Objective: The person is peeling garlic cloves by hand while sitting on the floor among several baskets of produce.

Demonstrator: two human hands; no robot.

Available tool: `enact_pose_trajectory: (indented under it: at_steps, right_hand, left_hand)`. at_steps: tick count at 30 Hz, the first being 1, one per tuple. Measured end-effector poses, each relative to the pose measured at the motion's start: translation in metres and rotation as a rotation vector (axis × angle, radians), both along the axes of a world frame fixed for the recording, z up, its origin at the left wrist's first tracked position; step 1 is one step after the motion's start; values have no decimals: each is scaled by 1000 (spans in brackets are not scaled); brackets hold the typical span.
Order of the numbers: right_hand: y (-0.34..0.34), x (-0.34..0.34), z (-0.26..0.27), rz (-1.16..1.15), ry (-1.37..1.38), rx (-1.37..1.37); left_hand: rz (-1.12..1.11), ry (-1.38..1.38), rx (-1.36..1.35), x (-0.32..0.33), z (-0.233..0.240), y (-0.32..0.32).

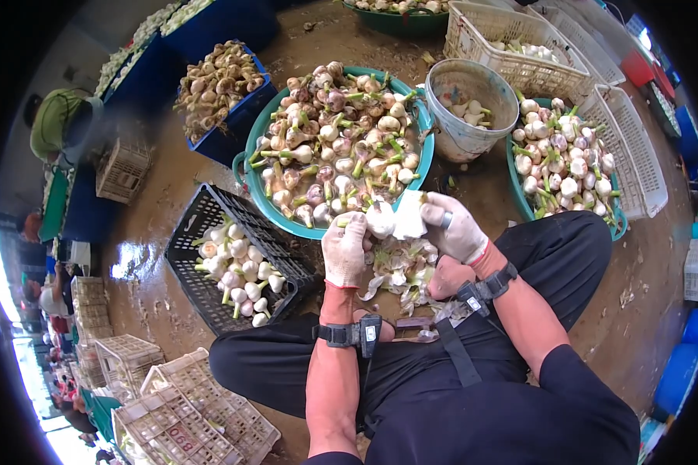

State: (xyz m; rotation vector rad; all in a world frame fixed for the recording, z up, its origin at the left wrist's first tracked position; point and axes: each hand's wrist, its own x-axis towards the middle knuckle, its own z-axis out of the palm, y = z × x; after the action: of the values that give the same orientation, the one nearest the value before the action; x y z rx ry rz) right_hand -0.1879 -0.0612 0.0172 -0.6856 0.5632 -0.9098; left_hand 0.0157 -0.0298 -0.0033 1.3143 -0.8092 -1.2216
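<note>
My left hand (345, 247), in a whitish glove, grips a garlic bulb (380, 220) by its green stem. Beside it, my gloved right hand (451, 226) pinches a wide flap of white garlic skin (410, 216); I cannot tell if the flap is still joined to the bulb. Both hands are just over the near rim of a green tub (253, 197) holding many garlic bulbs in water. Below them, a heap of shed garlic skins (404, 270) lies on the floor between my legs. A black plastic crate (189, 244) with cleaner white bulbs stands left of my left hand.
A whitish bucket (471, 142) holds a few bulbs beyond the tub. On the right stands another green tub (517, 186) of garlic. A blue crate (224, 142) is heaped with dirty bulbs. Slatted crates (168, 427) lie at left; a person (61, 125) bends farther off.
</note>
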Motion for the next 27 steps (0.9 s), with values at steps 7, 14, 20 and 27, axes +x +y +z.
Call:
enact_pose_trajectory:
  at_steps: [7,14,20,27]
  right_hand:
    - [-37,-29,-9,-343,487,-154]
    - [-2,16,-16,-179,1247,-846]
    - [4,21,-30,105,1407,-810]
    - [3,14,-33,175,1382,-864]
  left_hand:
    - [63,-54,-4,12,-16,-1]
    - [119,-696,-151,-19,-20,5]
    - [159,-830,-207,-34,-19,10]
    - [89,-845,-195,-27,-26,10]
